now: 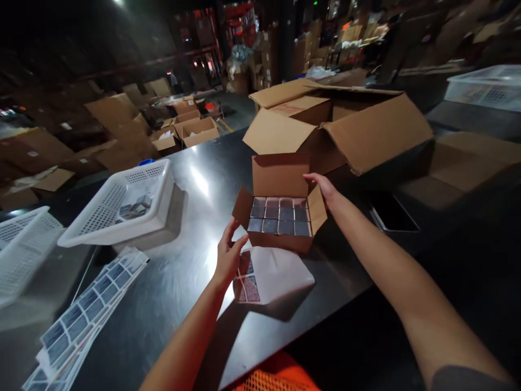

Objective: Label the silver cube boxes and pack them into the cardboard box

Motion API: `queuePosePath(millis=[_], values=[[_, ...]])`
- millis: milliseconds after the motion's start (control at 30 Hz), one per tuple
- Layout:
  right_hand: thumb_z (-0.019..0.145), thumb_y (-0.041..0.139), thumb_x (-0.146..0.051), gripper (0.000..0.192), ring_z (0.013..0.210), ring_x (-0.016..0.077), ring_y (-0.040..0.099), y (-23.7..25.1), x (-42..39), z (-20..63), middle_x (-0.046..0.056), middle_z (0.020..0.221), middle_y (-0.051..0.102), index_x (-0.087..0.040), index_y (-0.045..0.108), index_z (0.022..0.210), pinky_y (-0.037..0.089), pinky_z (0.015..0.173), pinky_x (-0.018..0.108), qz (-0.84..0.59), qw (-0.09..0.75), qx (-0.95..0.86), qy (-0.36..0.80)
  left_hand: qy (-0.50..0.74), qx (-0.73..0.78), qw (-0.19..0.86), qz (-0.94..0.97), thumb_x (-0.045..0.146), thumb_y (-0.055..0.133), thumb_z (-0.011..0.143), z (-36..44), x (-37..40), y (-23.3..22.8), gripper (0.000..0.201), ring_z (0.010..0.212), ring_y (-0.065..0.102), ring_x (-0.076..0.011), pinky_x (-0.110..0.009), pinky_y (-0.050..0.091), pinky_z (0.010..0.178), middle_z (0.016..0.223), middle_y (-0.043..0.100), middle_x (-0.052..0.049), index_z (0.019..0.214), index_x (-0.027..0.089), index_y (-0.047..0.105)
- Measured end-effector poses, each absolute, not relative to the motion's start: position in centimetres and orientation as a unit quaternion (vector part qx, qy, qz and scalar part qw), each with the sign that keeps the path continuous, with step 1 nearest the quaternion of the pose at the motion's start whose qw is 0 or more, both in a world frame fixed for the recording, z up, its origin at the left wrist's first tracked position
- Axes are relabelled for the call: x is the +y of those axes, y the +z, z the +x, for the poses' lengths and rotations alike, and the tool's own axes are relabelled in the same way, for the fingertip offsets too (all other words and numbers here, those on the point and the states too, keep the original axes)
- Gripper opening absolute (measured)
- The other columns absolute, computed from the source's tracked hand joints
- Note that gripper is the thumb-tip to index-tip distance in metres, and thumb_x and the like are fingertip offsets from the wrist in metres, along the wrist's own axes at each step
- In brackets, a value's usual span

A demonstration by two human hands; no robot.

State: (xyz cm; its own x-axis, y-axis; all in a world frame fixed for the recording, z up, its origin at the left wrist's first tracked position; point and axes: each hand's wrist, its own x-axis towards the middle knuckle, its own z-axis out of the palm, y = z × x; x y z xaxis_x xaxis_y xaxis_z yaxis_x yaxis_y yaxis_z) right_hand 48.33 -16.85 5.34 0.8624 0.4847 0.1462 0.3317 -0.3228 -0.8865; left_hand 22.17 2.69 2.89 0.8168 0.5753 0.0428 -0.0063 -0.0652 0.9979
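While we steady it: small box [280, 217] sits open mid-bench [191, 179], packs filling it.
Left hand [228, 255]: our fingers loosely spread, touching its front corner.
Right hand [323, 189]: fingers pinching the right flap.
Left to do: packs look untouched; white basket [122, 203] holds few.

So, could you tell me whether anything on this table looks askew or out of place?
Little stands out. The white basket sits tilted, its right side propped on something underneath. The label sheets at the table's left edge are fanned out unevenly. The small box, between the left hand and right hand, holds neat rows.
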Motion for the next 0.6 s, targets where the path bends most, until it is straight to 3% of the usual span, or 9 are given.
queuePosePath(millis=[133, 267, 367, 533, 600], values=[[0.102, 0.058, -0.049, 0.039, 0.094, 0.0193, 0.070, 4.6, -14.9, 47.9, 0.008, 0.112, 0.071, -0.016, 0.064, 0.121, 0.059, 0.085, 0.040, -0.856, 0.493, -0.153, 0.039, 0.220, 0.173, 0.603, 0.747, 0.039, 0.067, 0.085, 22.3, 2.5, 2.9, 0.056, 0.119, 0.068, -0.0285, -0.037, 0.059, 0.090, 0.145, 0.064, -0.010, 0.139, 0.024, 0.063], [0.088, 0.065, -0.066, 0.062, 0.104, 0.0346, 0.072, 4.8, -14.3, 46.3, 0.019, 0.109, 0.072, -0.018, 0.056, 0.127, 0.056, 0.091, 0.050, -0.878, 0.462, -0.116, -0.057, 0.202, 0.095, 0.408, 0.885, 0.036, 0.062, 0.090, 22.7, 1.4, 3.5, 0.041, 0.108, 0.073, -0.0293, -0.040, 0.061, 0.085, 0.144, 0.064, -0.008, 0.128, 0.028, 0.073], [0.070, 0.080, -0.066, 0.080, 0.106, 0.0443, 0.071, 5.3, -15.3, 45.1, 0.022, 0.103, 0.074, -0.019, 0.052, 0.129, 0.056, 0.089, 0.055, -0.870, 0.455, -0.157, -0.103, 0.180, 0.073, 0.272, 0.942, 0.034, 0.063, 0.090, 22.7, 0.4, 4.0, 0.043, 0.099, 0.076, -0.0299, -0.038, 0.062, 0.075, 0.146, 0.063, -0.011, 0.132, 0.027, 0.071], [0.067, 0.079, -0.061, 0.053, 0.112, 0.0416, 0.071, 5.2, -19.3, 43.0, 0.013, 0.113, 0.076, -0.030, 0.070, 0.108, 0.057, 0.099, 0.057, -0.809, 0.467, -0.346, -0.087, 0.196, 0.044, 0.187, 0.962, 0.025, 0.063, 0.088, 22.0, 0.1, 3.3, 0.054, 0.083, 0.077, -0.0264, -0.034, 0.060, 0.062, 0.147, 0.062, -0.014, 0.142, 0.026, 0.063], [0.060, 0.083, -0.065, 0.057, 0.123, 0.0423, 0.066, 4.4, -21.3, 42.0, 0.011, 0.126, 0.073, -0.034, 0.075, 0.107, 0.053, 0.106, 0.059, -0.779, 0.460, -0.423, -0.057, 0.202, 0.046, 0.177, 0.962, 0.022, 0.064, 0.085, 21.7, 0.2, 2.6, 0.056, 0.074, 0.075, -0.0238, -0.034, 0.059, 0.059, 0.147, 0.061, -0.015, 0.141, 0.026, 0.063]])
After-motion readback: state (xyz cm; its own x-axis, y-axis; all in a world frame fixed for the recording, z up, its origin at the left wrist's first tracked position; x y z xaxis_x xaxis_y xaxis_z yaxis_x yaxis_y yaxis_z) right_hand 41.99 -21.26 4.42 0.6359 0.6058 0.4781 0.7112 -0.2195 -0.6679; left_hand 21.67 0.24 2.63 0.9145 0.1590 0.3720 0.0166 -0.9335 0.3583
